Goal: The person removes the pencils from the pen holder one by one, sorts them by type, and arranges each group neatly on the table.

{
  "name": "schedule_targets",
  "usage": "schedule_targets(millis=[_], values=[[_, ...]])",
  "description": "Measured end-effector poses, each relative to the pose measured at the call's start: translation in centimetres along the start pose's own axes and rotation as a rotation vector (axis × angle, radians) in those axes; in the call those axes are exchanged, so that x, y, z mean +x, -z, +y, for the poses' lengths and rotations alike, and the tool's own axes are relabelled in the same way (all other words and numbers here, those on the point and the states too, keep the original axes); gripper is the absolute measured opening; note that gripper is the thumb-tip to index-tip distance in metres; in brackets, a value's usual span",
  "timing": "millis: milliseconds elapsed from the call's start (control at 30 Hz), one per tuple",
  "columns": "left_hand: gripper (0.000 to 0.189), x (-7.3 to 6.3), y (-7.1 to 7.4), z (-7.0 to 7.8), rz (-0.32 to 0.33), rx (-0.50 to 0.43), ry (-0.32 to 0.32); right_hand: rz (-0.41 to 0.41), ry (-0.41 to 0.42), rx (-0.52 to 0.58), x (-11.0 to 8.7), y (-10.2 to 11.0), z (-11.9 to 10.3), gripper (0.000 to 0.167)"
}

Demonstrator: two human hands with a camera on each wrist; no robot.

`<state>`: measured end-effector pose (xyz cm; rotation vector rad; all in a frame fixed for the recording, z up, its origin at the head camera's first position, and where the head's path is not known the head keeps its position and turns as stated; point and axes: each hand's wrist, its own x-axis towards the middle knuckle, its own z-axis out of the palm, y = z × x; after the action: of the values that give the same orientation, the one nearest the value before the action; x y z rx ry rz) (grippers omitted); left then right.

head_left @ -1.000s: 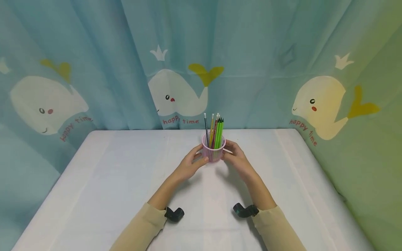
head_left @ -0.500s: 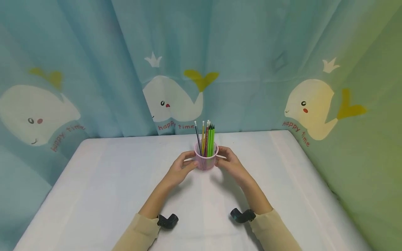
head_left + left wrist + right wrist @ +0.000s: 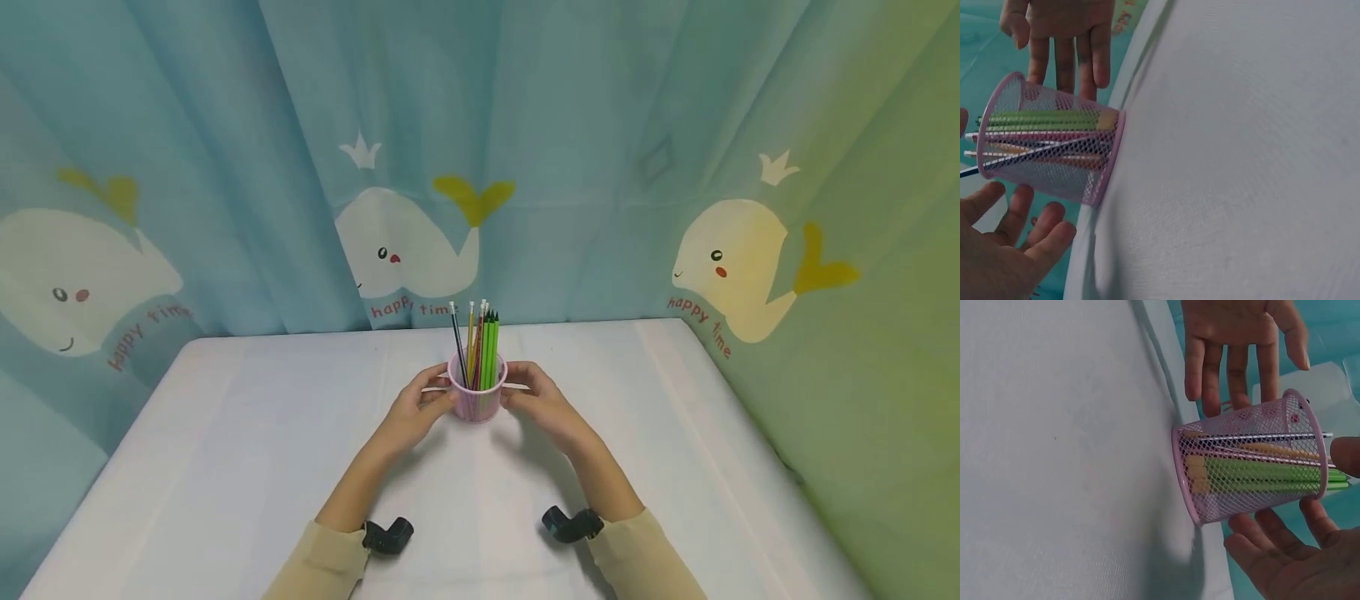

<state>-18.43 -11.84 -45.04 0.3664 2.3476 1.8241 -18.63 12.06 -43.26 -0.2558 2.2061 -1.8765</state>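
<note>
A pink mesh pencil cup (image 3: 476,407) stands upright on the white table, between both hands. Inside it are several green pencils (image 3: 488,350) with dark points up and several thinner pencils with pale tops, one dark, one yellow. My left hand (image 3: 411,417) lies along the cup's left side, fingers loosely bent and spread, with fingertips near its wall in the left wrist view. From the right, my right hand (image 3: 547,408) reaches beside the cup; in the right wrist view its relaxed fingertips (image 3: 1241,525) are at the mesh and its thumb is near the rim.
The white table (image 3: 285,467) extends in front of and around the cup. Behind it and at both sides hangs a blue-green curtain (image 3: 570,250) printed with whales. A black wrist camera (image 3: 388,536) sits on the left forearm, another (image 3: 572,525) on the right.
The head view has shifted, so the scene sits lower and further left. My left thumb has slipped back from the cup's front toward its edge. The pencils stay in the cup.
</note>
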Motion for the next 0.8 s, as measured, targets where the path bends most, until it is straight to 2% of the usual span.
schedule_targets(millis=[133, 333, 467, 667, 800], values=[[0.057, -0.1, 0.0, 0.1, -0.012, -0.025, -0.004, 0.000, -0.013, -0.046, 0.3, 0.1, -0.3, 0.052], [0.060, -0.2, 0.3, 0.4, -0.004, -0.054, -0.026, -0.052, -0.049, -0.101, 1.0, 0.1, -1.6, 0.064], [0.065, 0.0, 0.3, 0.5, -0.017, -0.052, -0.041, -0.064, -0.062, -0.122, 1.2, 0.0, -1.7, 0.065], [0.076, -0.1, 0.5, 0.3, -0.042, -0.045, -0.023, -0.086, -0.051, -0.135, 0.9, -0.2, -1.2, 0.061], [0.080, -0.3, 0.5, 0.1, -0.032, -0.019, -0.036, -0.121, -0.051, -0.166, 0.6, -0.3, -1.5, 0.060]])
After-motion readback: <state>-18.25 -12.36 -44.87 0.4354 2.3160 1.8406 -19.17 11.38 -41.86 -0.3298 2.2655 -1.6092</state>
